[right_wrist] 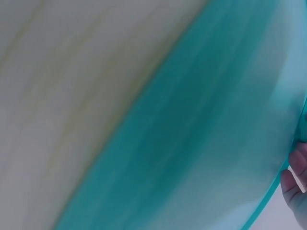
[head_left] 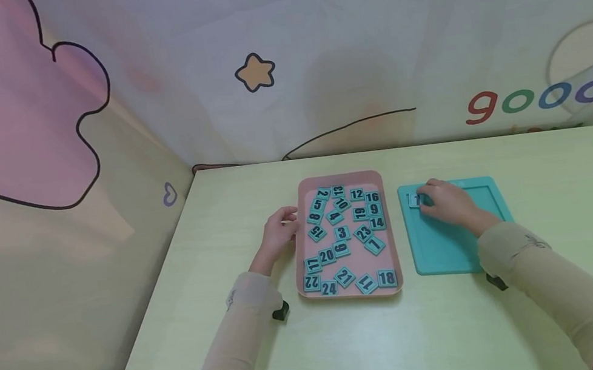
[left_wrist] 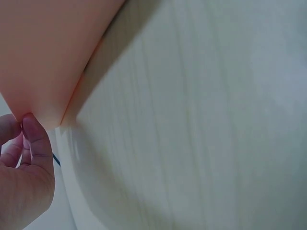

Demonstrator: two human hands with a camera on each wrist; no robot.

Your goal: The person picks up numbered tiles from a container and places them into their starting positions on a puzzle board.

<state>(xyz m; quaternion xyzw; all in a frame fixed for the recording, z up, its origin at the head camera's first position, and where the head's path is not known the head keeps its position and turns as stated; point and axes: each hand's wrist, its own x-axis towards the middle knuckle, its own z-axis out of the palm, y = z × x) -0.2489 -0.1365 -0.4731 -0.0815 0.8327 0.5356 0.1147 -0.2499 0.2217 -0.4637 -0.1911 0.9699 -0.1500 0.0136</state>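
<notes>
My left hand [head_left: 278,234] is at the left side of a pink tray [head_left: 299,209], thumb and finger pinching its rim, as the left wrist view shows. Loose teal tiles with black numbers lie scattered in the tray, among them the 3 tile [head_left: 341,233] and the 18 tile [head_left: 386,278]. Over a flat teal frame [head_left: 436,254] to the right is my right hand [head_left: 449,203]. Its thumb and fingers pinch a number tile [head_left: 413,200] at the frame's upper left corner; the fingertips partly cover the number.
Both trays rest side by side on a pale wood-grain table [head_left: 212,219], with a narrow strip of tabletop between them. Behind the table's far edge stands a wall with a cartoon star [head_left: 255,72] and coloured lettering [head_left: 543,97].
</notes>
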